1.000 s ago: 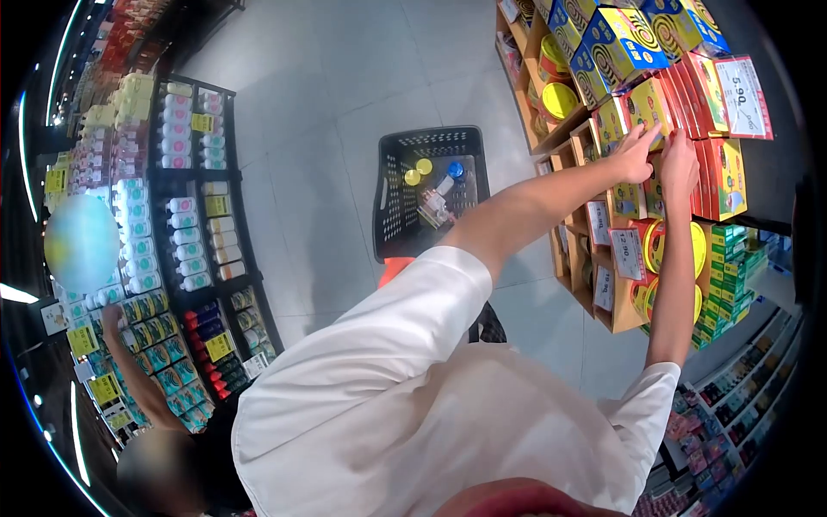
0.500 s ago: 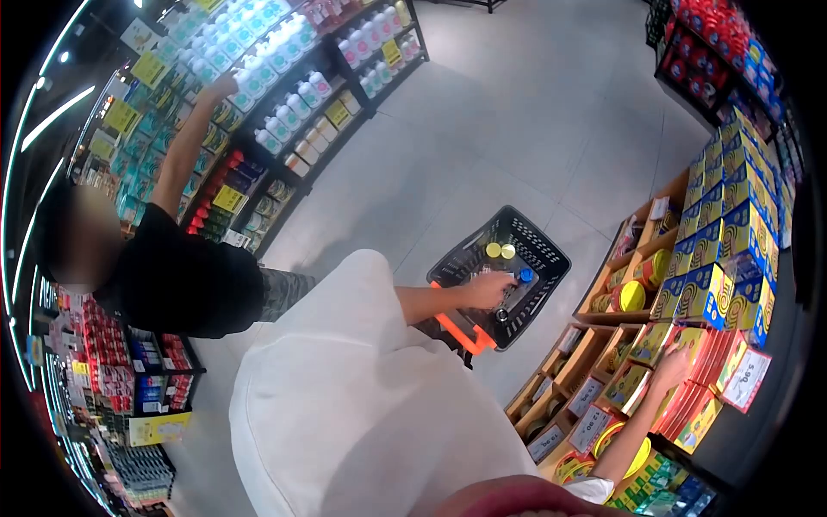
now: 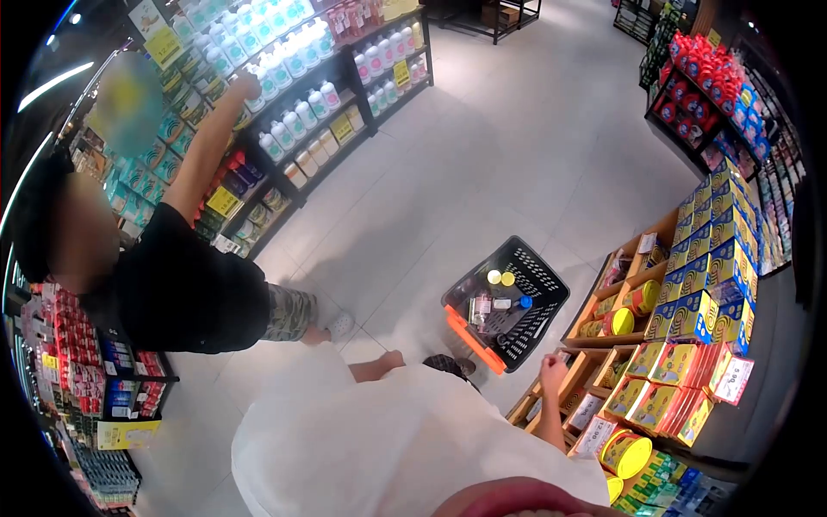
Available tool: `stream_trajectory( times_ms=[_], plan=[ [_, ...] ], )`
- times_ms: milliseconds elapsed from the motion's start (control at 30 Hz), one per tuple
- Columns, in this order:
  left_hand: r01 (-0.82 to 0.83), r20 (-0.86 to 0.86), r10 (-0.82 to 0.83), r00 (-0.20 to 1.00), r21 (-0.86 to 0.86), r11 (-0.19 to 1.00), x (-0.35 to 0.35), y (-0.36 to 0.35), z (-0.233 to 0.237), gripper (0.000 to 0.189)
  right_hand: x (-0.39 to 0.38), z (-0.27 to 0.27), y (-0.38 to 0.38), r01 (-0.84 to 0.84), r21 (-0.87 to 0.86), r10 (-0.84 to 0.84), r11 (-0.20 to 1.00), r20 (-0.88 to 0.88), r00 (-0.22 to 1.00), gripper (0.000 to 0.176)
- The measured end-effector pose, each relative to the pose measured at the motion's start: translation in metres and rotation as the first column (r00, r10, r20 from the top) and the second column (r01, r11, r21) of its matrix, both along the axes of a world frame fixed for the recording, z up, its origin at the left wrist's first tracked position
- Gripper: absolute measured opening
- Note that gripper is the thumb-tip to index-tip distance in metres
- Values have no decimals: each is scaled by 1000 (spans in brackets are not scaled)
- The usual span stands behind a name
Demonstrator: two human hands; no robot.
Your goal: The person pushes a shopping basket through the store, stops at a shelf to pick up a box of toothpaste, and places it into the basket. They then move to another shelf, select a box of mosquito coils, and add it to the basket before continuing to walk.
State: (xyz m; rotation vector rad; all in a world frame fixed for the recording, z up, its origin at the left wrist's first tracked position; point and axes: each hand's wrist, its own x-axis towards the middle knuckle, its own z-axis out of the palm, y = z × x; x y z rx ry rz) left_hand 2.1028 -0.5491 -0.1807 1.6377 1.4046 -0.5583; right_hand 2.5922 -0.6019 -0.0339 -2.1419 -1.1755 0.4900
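Note:
My left hand (image 3: 390, 360) is near the front of my white shirt, apart from the basket, its fingers curled in and nothing visible in them. My right hand (image 3: 553, 372) is raised over the edge of the wooden shelf, with its fingers drawn together; what they hold, if anything, is too small to make out. Between the shelf and the aisle sits a black shopping basket (image 3: 541, 312) with an orange handle (image 3: 475, 339). Inside lie two yellow-lidded containers (image 3: 500, 277), a blue-capped item (image 3: 525, 302) and some clear packages (image 3: 479, 314).
A person in a black shirt (image 3: 177, 284) stands at left, one arm stretched toward shelves of white bottles (image 3: 293, 56). At right, blue and yellow boxes (image 3: 693, 316) and red and yellow boxes (image 3: 668, 366) are stacked on a wooden shelf (image 3: 594, 355). Grey tiled floor (image 3: 508, 129) stretches ahead.
My left hand has come out of the basket and back toward my body. My right hand has left the yellow boxes and moved left toward the basket. The view has shifted.

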Motion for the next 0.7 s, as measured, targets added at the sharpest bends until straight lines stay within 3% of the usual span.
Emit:
stream_trajectory(
  times_ms=[67,133,233,267,333,400,533,600,667,700],
  plan=[
    [17,226,-21,974,20,1000,21,-12,25,33,-67,13,4,-85,43,83,996,42,996,13],
    [106,356,-121,927,61,992,38,-10,38,26,-117,34,10,-189,32,191,981,-75,979,20],
    [-36,421,-23,907,131,991,37,-5,50,23,-164,42,18,-396,41,387,917,147,910,44],
    [-31,417,-34,908,149,988,31,-5,54,22,-170,39,18,-463,51,440,885,238,866,51],
    [-56,406,-23,914,181,982,14,-4,55,21,-181,36,21,-460,-204,498,864,219,839,48],
    [-181,365,89,927,227,957,-9,-12,49,21,-181,32,31,-436,-297,491,850,141,860,45],
    [-222,252,168,953,204,953,-63,-39,55,25,-174,17,52,-450,-389,542,804,170,823,32],
    [-257,102,242,965,178,950,-86,-59,59,28,-169,15,61,-456,-427,564,781,165,809,31],
    [-223,-29,232,972,183,958,-111,-90,24,27,-166,12,65,-444,-474,565,761,148,812,32],
    [-283,-67,287,956,55,957,-118,-98,33,27,-168,12,67,-425,-497,553,756,138,822,33]
  ],
)
